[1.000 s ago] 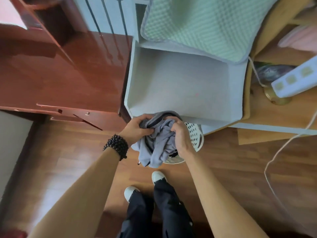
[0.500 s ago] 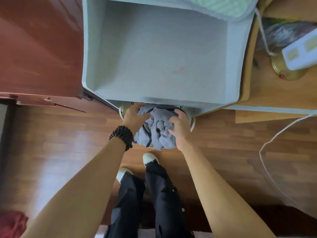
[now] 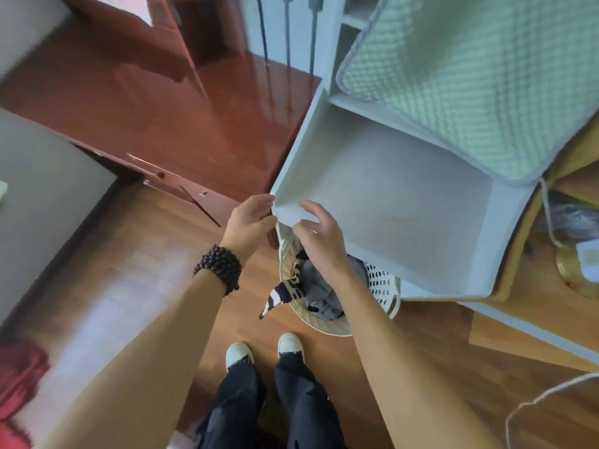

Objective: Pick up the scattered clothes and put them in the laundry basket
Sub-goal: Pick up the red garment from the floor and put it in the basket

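A cream perforated laundry basket [image 3: 384, 288] stands on the wooden floor, half under a pale grey shelf. A grey garment [image 3: 319, 288] lies inside it, and a black-and-white striped cloth [image 3: 280, 294] hangs over its left rim. My left hand [image 3: 248, 222], with a black bead bracelet on the wrist, hovers above the basket's left side with fingers apart and nothing in it. My right hand [image 3: 319, 233] is over the basket, fingers spread and empty. A red cloth [image 3: 17, 384] lies at the far left edge.
The pale grey shelf [image 3: 389, 196] juts out above the basket. A green quilted pad [image 3: 470, 76] lies on top of it. A glossy red-brown cabinet [image 3: 146, 102] stands to the left. A white cable [image 3: 544, 396] loops on the floor at the right. My feet [image 3: 262, 350] are just before the basket.
Both hands have let go of the grey garment, which now lies in the basket, and have lifted above it with fingers spread. The view has swung left.
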Demonstrator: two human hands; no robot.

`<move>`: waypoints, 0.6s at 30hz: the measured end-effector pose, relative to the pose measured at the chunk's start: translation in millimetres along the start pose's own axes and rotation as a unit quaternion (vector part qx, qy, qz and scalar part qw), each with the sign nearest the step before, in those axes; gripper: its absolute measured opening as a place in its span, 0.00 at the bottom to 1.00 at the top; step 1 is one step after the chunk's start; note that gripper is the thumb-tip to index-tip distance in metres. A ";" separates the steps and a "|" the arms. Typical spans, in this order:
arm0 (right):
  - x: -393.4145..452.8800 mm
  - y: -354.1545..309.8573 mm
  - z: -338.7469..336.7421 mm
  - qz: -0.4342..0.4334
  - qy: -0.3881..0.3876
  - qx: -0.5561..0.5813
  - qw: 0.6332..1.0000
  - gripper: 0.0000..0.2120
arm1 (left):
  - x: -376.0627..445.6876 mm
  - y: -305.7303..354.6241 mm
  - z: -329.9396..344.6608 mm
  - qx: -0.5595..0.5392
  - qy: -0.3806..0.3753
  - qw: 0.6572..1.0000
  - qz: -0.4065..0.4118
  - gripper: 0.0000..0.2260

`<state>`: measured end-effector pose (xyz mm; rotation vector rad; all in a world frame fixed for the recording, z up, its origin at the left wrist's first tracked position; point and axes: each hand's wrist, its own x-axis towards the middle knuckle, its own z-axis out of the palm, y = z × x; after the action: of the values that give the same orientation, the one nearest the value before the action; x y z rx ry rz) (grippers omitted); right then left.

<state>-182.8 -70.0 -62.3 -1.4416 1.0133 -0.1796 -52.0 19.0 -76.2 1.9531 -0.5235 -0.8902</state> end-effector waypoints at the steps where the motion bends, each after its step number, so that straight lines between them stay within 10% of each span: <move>1: 1.5 -17.8 11.7 -0.025 -0.014 -0.010 1.000 0.23 | -3.3 9.4 -20.1 -0.003 0.018 1.000 0.015 0.20; 18: -119.7 -258.7 356.2 -0.353 -0.330 -0.083 0.871 0.22 | -213.4 0.9 -420.0 -0.056 0.376 0.919 0.101 0.15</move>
<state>99.6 218.0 150.8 -1.8041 -0.0896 -0.1088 127.6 393.1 146.8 1.9105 -0.1986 -0.0007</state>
